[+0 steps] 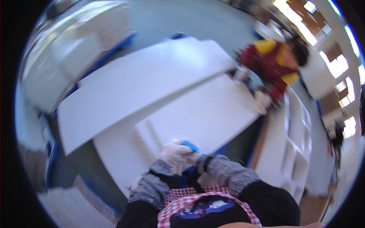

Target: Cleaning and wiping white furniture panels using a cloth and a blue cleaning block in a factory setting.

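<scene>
My left hand (174, 155) and my right hand (193, 157), both in white gloves, are close together over the near edge of a white panel (205, 114). Between their fingers is a small bright blue object (189, 146), too blurred to name. The fingers look curled around it; motion blur hides the exact grip, and much of my right hand is covered. Beneath my left hand, another white panel (118, 152) sticks out from under the upper one.
Beyond lies a long white panel (148, 87). A co-worker (272, 64) in a red and yellow top leans over the panel's far right end, with gloved hands at its edge. White shelving (294, 140) stands at right. Film-wrapped stacks (72, 53) fill the far left.
</scene>
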Demonstrator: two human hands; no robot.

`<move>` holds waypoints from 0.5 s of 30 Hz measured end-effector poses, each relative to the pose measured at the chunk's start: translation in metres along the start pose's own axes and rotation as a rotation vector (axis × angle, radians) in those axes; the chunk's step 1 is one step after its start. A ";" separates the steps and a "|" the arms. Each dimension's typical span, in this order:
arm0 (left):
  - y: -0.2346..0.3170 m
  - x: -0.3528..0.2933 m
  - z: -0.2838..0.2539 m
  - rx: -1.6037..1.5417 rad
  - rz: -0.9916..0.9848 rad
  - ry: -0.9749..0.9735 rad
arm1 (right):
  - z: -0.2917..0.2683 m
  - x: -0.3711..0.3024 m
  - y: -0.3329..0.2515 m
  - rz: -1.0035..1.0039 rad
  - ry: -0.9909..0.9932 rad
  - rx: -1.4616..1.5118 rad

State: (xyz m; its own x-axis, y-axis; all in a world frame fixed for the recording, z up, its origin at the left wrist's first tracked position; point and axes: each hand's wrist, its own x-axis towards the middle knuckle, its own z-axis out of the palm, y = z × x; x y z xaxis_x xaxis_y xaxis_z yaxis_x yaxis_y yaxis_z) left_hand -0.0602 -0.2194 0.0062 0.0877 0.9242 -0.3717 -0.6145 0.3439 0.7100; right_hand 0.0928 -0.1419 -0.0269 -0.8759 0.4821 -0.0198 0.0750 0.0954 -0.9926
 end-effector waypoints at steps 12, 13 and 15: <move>-0.003 -0.003 0.009 -0.218 0.130 0.101 | 0.003 0.019 -0.025 -0.010 -0.078 -0.727; -0.010 0.002 0.005 -0.237 0.141 0.116 | 0.001 0.023 -0.028 -0.102 -0.105 -0.831; -0.016 0.007 -0.002 -0.250 0.149 0.129 | 0.002 0.028 -0.034 -0.195 -0.123 -0.932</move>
State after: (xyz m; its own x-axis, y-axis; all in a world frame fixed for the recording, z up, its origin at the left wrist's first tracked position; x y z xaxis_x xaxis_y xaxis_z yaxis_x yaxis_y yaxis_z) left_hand -0.0518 -0.2184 -0.0088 -0.1076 0.9271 -0.3590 -0.7881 0.1405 0.5992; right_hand 0.0652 -0.1336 0.0061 -0.9530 0.2945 0.0704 0.2249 0.8442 -0.4867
